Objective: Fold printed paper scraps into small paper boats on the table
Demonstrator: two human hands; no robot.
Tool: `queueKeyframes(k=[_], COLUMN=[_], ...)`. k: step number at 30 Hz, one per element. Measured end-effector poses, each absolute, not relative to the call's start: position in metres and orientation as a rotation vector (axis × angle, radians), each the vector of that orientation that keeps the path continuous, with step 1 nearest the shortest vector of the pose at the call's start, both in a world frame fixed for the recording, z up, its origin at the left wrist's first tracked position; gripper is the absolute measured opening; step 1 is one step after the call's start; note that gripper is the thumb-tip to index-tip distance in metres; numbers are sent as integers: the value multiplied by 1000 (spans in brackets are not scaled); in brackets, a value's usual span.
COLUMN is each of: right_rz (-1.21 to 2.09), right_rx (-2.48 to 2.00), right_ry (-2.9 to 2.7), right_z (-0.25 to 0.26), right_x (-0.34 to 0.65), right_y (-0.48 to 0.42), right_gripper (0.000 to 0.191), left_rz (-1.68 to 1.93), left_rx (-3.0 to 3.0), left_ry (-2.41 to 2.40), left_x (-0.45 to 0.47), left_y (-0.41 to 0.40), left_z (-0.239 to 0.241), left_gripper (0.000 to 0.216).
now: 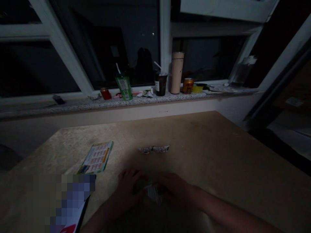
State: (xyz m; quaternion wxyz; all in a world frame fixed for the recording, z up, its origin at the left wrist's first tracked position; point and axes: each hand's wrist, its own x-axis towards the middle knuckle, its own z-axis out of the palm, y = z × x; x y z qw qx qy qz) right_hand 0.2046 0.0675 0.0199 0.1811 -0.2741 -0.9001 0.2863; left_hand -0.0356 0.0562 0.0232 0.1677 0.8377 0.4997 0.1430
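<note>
A small pale, crumpled piece (pixel 153 193), perhaps paper or film, lies on the table between my two hands. My left hand (pixel 130 186) rests at its left, fingers apart and reaching forward, thumb close to the piece's edge. From the right, my right hand (pixel 173 187) comes in with its fingers at the piece; dim light hides whether they grip it. Beyond the hands lie two small patterned pieces, a left one (pixel 145 150) and a right one (pixel 161 149), almost touching end to end.
A printed card (pixel 96 157) lies left on the wooden table (pixel 206 145), with a partly pixelated flat object (pixel 77 200) nearer me. The windowsill (pixel 92 105) carries a green cup (pixel 124 87), dark cup (pixel 160 84), beige tumbler (pixel 177 72), gold can (pixel 188 86) and red jar (pixel 105 94).
</note>
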Motion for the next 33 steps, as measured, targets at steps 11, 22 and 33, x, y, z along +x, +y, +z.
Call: queueKeyframes(k=[11,22,33], right_rz=[666,529,430], right_rx=[-986,-1021,-1012], right_ry=[-2465,-2536,-2536], right_z=[17,12,2], right_x=[221,215,207], right_y=[82,79,74], right_gripper=[50,28,23], left_rz=[405,434,354], left_rx=[2314,2329,2630], left_ry=[1483,1393,1083], left_x=[-26,-16,-12], left_y=[53,47,42], left_z=[28,26,21], left_gripper=[23,26,69])
